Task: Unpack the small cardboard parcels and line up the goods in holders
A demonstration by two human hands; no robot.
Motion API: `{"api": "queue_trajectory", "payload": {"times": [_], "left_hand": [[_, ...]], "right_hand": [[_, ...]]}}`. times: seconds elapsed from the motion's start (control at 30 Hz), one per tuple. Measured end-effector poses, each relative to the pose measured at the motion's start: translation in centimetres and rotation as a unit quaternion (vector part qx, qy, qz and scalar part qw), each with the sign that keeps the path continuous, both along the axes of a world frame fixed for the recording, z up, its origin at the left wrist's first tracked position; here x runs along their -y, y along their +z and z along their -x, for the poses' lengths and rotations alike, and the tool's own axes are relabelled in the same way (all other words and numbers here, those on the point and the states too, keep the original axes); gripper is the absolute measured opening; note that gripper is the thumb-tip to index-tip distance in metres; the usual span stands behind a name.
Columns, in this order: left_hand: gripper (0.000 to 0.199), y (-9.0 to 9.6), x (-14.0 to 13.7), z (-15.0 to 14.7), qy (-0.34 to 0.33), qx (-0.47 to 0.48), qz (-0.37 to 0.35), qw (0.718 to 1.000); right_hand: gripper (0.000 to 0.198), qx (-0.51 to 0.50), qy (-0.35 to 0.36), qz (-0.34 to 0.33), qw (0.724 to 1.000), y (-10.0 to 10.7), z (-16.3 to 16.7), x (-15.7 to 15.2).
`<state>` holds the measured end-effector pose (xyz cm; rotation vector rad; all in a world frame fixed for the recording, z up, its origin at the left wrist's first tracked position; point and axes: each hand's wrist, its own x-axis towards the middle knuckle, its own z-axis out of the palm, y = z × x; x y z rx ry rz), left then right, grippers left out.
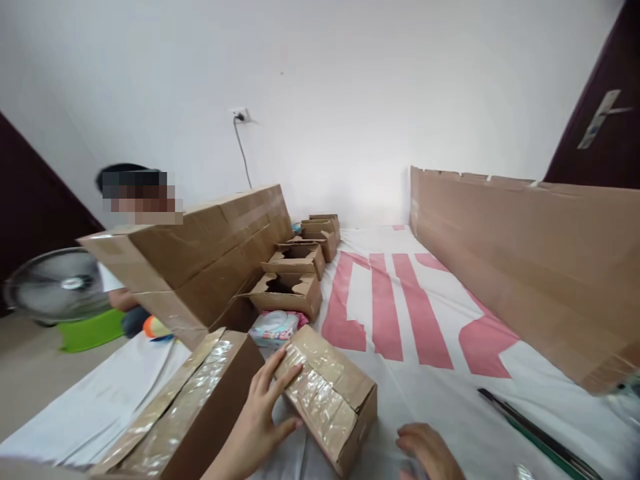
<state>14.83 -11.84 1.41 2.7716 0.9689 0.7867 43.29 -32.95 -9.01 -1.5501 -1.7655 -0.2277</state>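
Note:
A small cardboard box [325,390] with shiny clear tape along its top sits at a slant in front of me. My left hand [265,407] grips the left end of this box, fingers spread over its top and the thumb low on its side. To the right of the box, apart from it, is my right hand [427,450] with curled fingers. Something greyish shows beneath those fingers at the lower frame edge, too little to name. A longer taped cardboard box [195,393] lies just left of my left forearm.
Behind the box are a wipes pack [275,327] and a row of cardboard boxes with cut-out tops [295,300]. Large cardboard walls stand left [210,240] and right [520,260]. A dark green-edged tool [540,433] lies at right. Beyond the left wall are another person [133,193] and a fan [55,283].

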Motion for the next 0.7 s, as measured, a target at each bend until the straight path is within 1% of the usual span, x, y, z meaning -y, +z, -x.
{"api": "queue_trajectory", "payload": {"times": [0.03,0.1,0.13,0.2,0.23,0.3,0.33,0.4,0.47,0.53,0.6,0.63,0.7], "left_hand": [[0.069,-0.7,0.3,-0.3,0.021,0.013,-0.011,1.000],[0.063,-1.9,1.8,-0.8,0.054,0.036,-0.031,0.997],[0.057,-2.3,2.7,-1.0,0.054,0.051,-0.035,0.997],[0.045,-2.9,4.5,-1.6,0.025,0.087,-0.032,0.995],[0.040,-3.1,5.1,-1.9,0.007,0.105,-0.031,0.994],[0.034,-3.5,5.8,-2.4,-0.021,0.133,-0.033,0.990],[0.033,-3.6,5.8,-2.6,-0.031,0.141,-0.033,0.989],[0.031,-4.0,5.5,-2.8,-0.039,0.158,-0.032,0.986],[0.030,-4.3,5.3,-2.8,-0.039,0.172,-0.030,0.984],[0.029,-4.7,5.2,-2.8,-0.038,0.187,-0.031,0.981],[0.029,-4.9,5.3,-2.8,-0.048,0.193,-0.034,0.979],[0.029,-5.0,5.4,-2.8,-0.053,0.195,-0.035,0.979],[0.029,-4.9,5.6,-2.9,-0.057,0.199,-0.033,0.978]], "right_hand": [[0.022,0.007,-0.022,-0.003,1.000,0.8,-1.6,0.6],[0.023,0.016,-0.117,0.004,0.993,1.8,-5.4,2.2],[0.024,0.018,-0.167,0.020,0.986,1.9,-7.4,3.1],[0.029,0.037,-0.255,0.087,0.962,1.6,-11.0,4.7],[0.032,0.053,-0.295,0.126,0.946,1.2,-12.5,5.4],[0.036,0.070,-0.343,0.195,0.916,0.1,-14.7,6.5],[0.037,0.071,-0.349,0.219,0.909,-0.5,-15.4,6.8],[0.037,0.057,-0.336,0.240,0.909,-1.5,-16.0,7.3],[0.035,0.036,-0.314,0.226,0.921,-1.9,-16.1,7.2],[0.033,0.018,-0.300,0.189,0.935,-1.1,-15.8,6.5],[0.033,0.022,-0.282,0.144,0.948,1.0,-15.3,5.2],[0.035,0.035,-0.270,0.120,0.955,2.7,-14.9,4.4],[0.038,0.083,-0.229,0.072,0.967,6.8,-13.3,2.3]]}}
